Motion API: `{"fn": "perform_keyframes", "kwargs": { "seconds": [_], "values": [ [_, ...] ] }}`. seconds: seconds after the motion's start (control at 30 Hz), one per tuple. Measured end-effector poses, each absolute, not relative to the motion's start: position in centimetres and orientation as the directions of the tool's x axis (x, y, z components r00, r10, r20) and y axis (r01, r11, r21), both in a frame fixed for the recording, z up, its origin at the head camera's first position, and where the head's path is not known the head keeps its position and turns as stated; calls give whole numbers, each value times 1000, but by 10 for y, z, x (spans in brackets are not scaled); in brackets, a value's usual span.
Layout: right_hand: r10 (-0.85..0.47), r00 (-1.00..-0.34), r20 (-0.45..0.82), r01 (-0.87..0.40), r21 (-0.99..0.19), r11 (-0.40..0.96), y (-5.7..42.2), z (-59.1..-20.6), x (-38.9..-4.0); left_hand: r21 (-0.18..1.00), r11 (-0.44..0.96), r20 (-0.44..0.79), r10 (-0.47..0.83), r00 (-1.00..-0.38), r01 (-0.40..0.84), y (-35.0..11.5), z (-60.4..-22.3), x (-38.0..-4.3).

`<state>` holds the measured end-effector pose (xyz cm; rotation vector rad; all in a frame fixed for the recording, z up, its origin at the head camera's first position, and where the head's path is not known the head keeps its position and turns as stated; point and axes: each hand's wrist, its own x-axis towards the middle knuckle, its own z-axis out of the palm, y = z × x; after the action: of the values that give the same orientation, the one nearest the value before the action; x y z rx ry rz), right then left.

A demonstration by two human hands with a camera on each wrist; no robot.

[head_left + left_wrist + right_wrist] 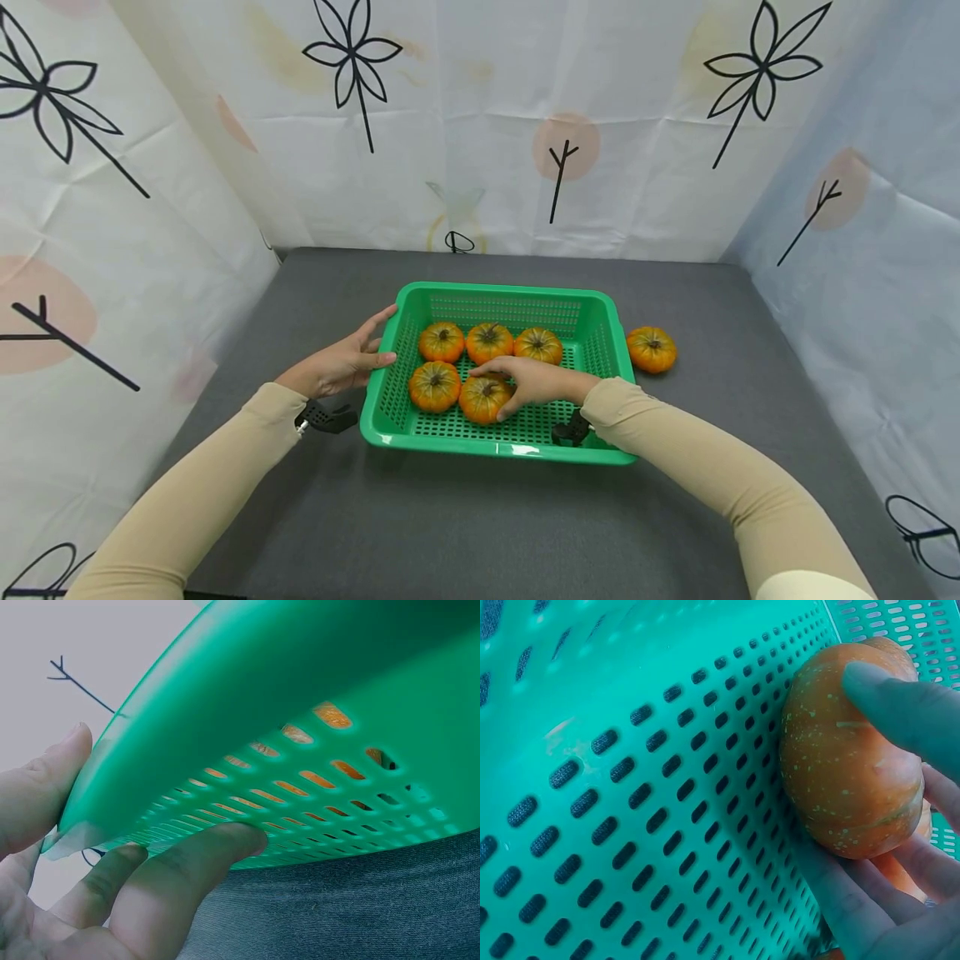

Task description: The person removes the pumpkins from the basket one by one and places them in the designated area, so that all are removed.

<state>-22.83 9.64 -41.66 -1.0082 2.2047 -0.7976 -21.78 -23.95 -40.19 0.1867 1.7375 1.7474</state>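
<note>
A green plastic basket [502, 454] with slotted walls stands on the grey table, several small orange pumpkins inside it. At its left end my left hand [337, 364] holds the rim. In the left wrist view the thumb [56, 776] lies at the rim's edge and the other fingers reach under it along the outer wall. My right hand [536, 383] is inside the basket, gripping a pumpkin [480, 402] in the front row. The right wrist view has the thumb on one side of this pumpkin [847, 765] and the fingers round the other.
One more pumpkin [652, 349] sits on the table [480, 525], just outside the basket's right end. Beside the held one is another pumpkin [435, 387], with a back row of three behind. Printed white cloth [480, 167] stands round the table's back and sides.
</note>
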Motion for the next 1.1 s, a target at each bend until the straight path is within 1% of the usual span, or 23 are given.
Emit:
{"fn": "perform_keyframes", "kwargs": {
  "seconds": [0.27,0.43,0.73,1.1],
  "values": [
    [-781,-558,-283,-417,-717,558,96,-414,-228,935,101,-340,534,-774,-341,-240,-403,-218],
    [-774,-561,-294,-428,-697,575,96,-412,-227,934,97,-339,535,-774,-342,-240,-404,-219],
    [-774,-580,-253,-462,-680,568,97,-403,-226,935,96,-336,535,-775,-340,-241,-403,-218],
    [-727,-641,-245,-402,-700,590,106,-387,-227,935,96,-338,534,-775,-342,-240,-402,-218]
  ]
}}
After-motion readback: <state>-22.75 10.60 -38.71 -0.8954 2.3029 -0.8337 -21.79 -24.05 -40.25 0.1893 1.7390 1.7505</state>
